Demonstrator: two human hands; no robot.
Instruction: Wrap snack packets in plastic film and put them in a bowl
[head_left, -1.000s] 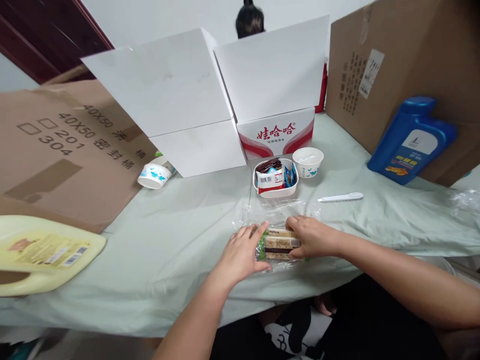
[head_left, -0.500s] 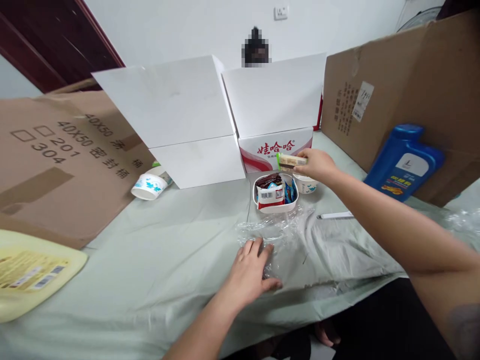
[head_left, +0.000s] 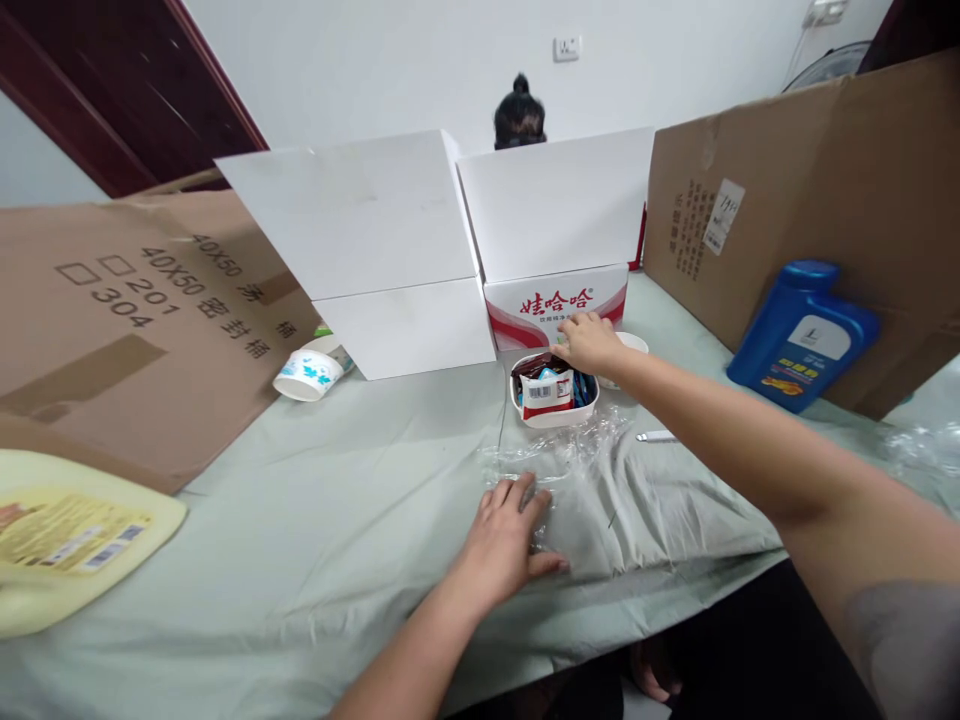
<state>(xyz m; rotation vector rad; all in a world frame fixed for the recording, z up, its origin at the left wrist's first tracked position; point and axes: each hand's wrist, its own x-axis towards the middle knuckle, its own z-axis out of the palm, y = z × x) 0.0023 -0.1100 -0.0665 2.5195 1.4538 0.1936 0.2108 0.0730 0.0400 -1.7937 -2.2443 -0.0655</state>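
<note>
My right hand [head_left: 589, 343] reaches over the far rim of a small white tub [head_left: 555, 418] filled with snack packets. Its fingers curl around a green-edged snack bar pack, of which only a sliver shows at the fingertips. My left hand [head_left: 510, 530] lies flat, fingers apart, on a sheet of crinkled clear plastic [head_left: 592, 465] spread on the pale green tablecloth, near the front edge. A white paper bowl [head_left: 637, 345] sits just behind my right wrist.
An open white carton with red lettering [head_left: 555, 300] stands behind the tub, and a person's head [head_left: 519, 115] shows above it. Cardboard sheets [head_left: 112, 320] wall both sides. A blue bottle [head_left: 799, 335], yellow jug [head_left: 67, 530], tipped paper cup [head_left: 307, 375] and white pen-like stick [head_left: 656, 436] lie about.
My right hand lifted the snack bar pack off the plastic, carried it to the far side and lowered it onto the tub. My left hand stayed pressed on the plastic.
</note>
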